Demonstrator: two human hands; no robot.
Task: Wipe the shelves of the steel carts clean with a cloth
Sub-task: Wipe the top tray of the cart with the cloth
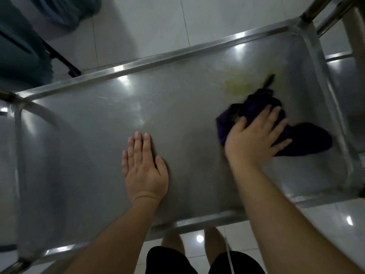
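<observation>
I look down on the top shelf (98,119) of a steel cart, a shallow tray with a raised rim. My right hand (254,137) presses a crumpled dark purple cloth (308,141) onto the shelf's right part, fingers spread over it. Just beyond the cloth lies a yellowish smear (241,87) on the steel. My left hand (144,167) rests flat on the shelf's middle, palm down, fingers together, holding nothing. The right hand and cloth look blurred.
The cart's tubular handle (17,135) curves over its left end. A second steel cart (345,76) stands against the right end. White tiled floor (158,26) surrounds them, with teal fabric (21,46) at the upper left. My legs (209,240) show below the near rim.
</observation>
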